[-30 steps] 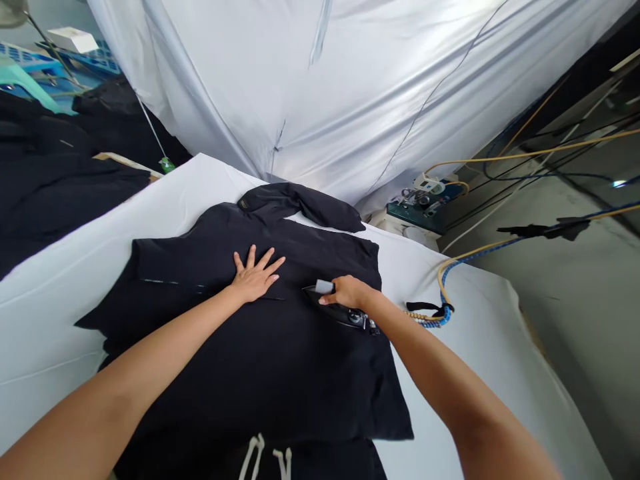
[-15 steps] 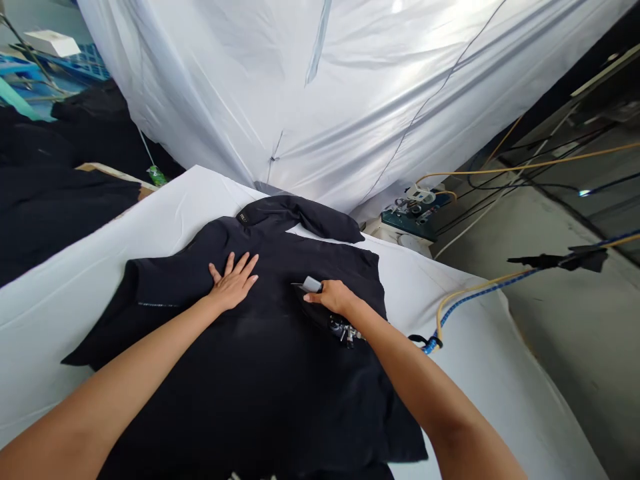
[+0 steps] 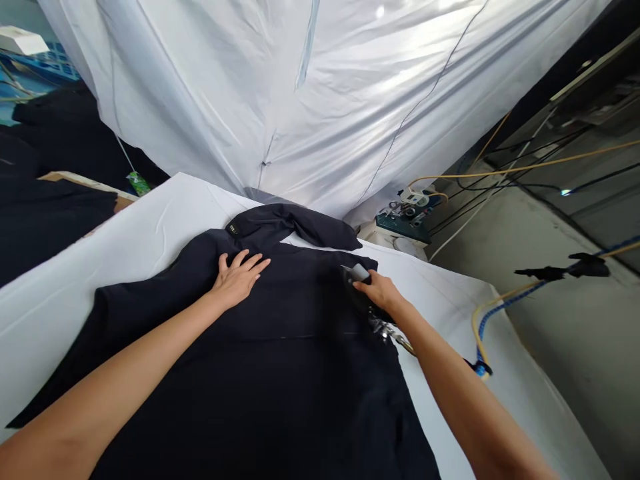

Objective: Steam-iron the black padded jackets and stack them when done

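A black garment (image 3: 300, 380) lies spread over a white-covered table (image 3: 165, 220). Its collar (image 3: 310, 223), with a small label inside, points toward the far side. My left hand (image 3: 237, 281) rests on the cloth just below the collar, fingers spread. Gripped in my right hand (image 3: 381, 293) is a steam iron (image 3: 356, 272) with a grey top part, over the garment's right shoulder edge. Metal fittings and a hose come out at the iron's rear. The iron's soleplate is hidden from sight.
White sheeting (image 3: 300, 113) hangs behind the table. Blue and yellow hoses (image 3: 480, 333) run to the right. A green machine (image 3: 405, 223) stands beyond the table's far right edge. Dark cloth (image 3: 50, 213) is heaped at the left.
My right hand has slid the iron to the right across the cloth, toward the shoulder edge. My left hand stays spread near the collar. The view has shifted slightly.
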A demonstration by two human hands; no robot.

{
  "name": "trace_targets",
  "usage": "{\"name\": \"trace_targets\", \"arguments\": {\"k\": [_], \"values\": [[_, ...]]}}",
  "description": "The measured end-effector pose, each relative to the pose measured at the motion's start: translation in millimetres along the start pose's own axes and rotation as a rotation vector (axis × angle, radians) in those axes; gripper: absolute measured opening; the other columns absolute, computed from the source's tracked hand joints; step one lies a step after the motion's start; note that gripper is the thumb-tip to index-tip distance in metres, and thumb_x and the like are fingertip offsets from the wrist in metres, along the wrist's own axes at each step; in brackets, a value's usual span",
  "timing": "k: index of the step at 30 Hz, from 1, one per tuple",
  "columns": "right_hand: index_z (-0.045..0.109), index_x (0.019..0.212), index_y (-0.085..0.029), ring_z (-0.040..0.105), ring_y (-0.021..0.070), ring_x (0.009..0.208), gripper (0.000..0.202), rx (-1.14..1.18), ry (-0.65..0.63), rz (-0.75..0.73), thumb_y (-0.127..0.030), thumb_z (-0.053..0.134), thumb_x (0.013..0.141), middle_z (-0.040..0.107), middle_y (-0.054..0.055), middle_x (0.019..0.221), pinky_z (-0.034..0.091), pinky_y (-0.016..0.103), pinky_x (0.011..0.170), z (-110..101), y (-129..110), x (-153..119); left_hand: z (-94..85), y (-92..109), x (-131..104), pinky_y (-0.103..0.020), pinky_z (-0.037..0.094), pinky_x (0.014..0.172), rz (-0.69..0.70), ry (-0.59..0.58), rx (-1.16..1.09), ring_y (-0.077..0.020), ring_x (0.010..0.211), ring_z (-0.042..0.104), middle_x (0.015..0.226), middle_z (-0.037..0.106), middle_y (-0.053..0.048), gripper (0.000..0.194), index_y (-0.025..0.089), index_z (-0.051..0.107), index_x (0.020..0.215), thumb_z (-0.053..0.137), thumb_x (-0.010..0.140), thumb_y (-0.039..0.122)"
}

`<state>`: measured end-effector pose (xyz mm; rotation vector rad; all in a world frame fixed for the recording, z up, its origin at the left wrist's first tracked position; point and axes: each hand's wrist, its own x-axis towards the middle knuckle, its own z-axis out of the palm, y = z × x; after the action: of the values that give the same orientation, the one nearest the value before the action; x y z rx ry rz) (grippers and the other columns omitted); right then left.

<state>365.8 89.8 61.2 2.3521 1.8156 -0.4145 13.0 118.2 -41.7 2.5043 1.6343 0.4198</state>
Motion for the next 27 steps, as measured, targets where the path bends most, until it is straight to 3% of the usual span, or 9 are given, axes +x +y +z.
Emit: {"name": "trace_targets", "arguments": {"k": [6, 8, 10, 12, 14, 18, 22, 24, 27], "values": [[0.056, 0.104, -0.017, 0.06, 0.0265, 0.084, 0.058, 0.068, -0.113, -0.29, -0.064, 0.049, 0.071, 0.063, 0.012, 0.097, 0.041, 0.03, 0.063, 19, -123, 7, 1.1, -36, 30, -0.063, 0.02, 0.099, -0.071, -0.011, -0.187, -0.0255, 0.133, 0.018, 0.143, 0.031, -0.002, 0.052, 0.033, 0.019, 0.139, 0.023, 0.087, 0.028], [0.056, 0.107, -0.02, 0.059, 0.0274, 0.086, 0.059, 0.075, -0.14, -0.312, -0.066, 0.049, 0.07, 0.063, 0.011, 0.1, 0.041, 0.032, 0.064, 26, -150, 19, 3.7, -50, 31, -0.057, 0.023, 0.102, -0.091, 0.045, -0.304, -0.0242, 0.134, 0.019, 0.145, 0.027, -0.004, 0.054, 0.028, 0.015, 0.141, 0.023, 0.087, 0.031], [0.056, 0.109, -0.021, 0.059, 0.0282, 0.089, 0.06, 0.084, -0.135, -0.298, -0.065, 0.051, 0.069, 0.062, 0.011, 0.104, 0.041, 0.032, 0.065, 27, -160, 34, 8.4, -62, 29, -0.049, 0.023, 0.106, -0.085, 0.151, -0.423, -0.021, 0.133, 0.022, 0.145, 0.025, -0.007, 0.057, 0.022, 0.011, 0.142, 0.024, 0.087, 0.033], [0.057, 0.11, -0.02, 0.058, 0.0279, 0.091, 0.06, 0.081, -0.094, -0.233, -0.064, 0.053, 0.069, 0.062, 0.011, 0.105, 0.041, 0.031, 0.066, 22, -151, 52, 15.2, -70, 26, -0.041, 0.022, 0.108, -0.058, 0.252, -0.517, -0.0182, 0.132, 0.024, 0.145, 0.025, -0.009, 0.06, 0.018, 0.007, 0.142, 0.025, 0.087, 0.036], [0.057, 0.109, -0.017, 0.058, 0.0271, 0.093, 0.06, 0.063, -0.041, -0.136, -0.062, 0.052, 0.07, 0.062, 0.013, 0.104, 0.042, 0.03, 0.068, 13, -125, 69, 22.2, -74, 23, -0.038, 0.022, 0.109, -0.045, 0.293, -0.566, -0.0174, 0.132, 0.024, 0.145, 0.024, -0.01, 0.061, 0.016, 0.007, 0.142, 0.025, 0.088, 0.038], [0.056, 0.11, -0.014, 0.059, 0.0264, 0.093, 0.056, 0.018, 0.034, 0.092, -0.057, 0.049, 0.075, 0.062, 0.016, 0.105, 0.043, 0.03, 0.068, -3, -42, 92, 27.8, -72, 19, -0.038, 0.019, 0.11, -0.061, 0.275, -0.547, -0.0175, 0.132, 0.024, 0.145, 0.026, -0.007, 0.058, 0.018, 0.013, 0.141, 0.024, 0.088, 0.04], [0.056, 0.112, -0.013, 0.06, 0.0274, 0.093, 0.059, -0.027, 0.053, 0.32, -0.057, 0.048, 0.075, 0.061, 0.017, 0.107, 0.043, 0.029, 0.065, -10, 29, 96, 21.3, -65, 20, -0.039, 0.022, 0.109, -0.068, 0.285, -0.441, -0.0164, 0.131, 0.027, 0.142, 0.032, -0.004, 0.05, 0.023, 0.029, 0.135, 0.023, 0.087, 0.037], [0.056, 0.112, -0.011, 0.06, 0.0276, 0.091, 0.061, -0.035, 0.047, 0.328, -0.058, 0.047, 0.075, 0.062, 0.017, 0.105, 0.043, 0.029, 0.064, -13, 44, 92, 17.8, -60, 21, -0.04, 0.024, 0.108, -0.043, 0.297, -0.344, -0.0172, 0.129, 0.028, 0.137, 0.039, -0.003, 0.045, 0.025, 0.043, 0.126, 0.024, 0.087, 0.034], [0.058, 0.107, -0.012, 0.059, 0.0269, 0.091, 0.055, -0.04, 0.026, 0.151, -0.056, 0.047, 0.076, 0.063, 0.015, 0.1, 0.042, 0.029, 0.066, -14, 33, 81, 15.0, -48, 28, -0.053, 0.017, 0.107, -0.003, 0.191, -0.154, -0.0233, 0.129, 0.028, 0.13, 0.047, -0.002, 0.038, 0.029, 0.056, 0.113, 0.03, 0.086, 0.036]]}}
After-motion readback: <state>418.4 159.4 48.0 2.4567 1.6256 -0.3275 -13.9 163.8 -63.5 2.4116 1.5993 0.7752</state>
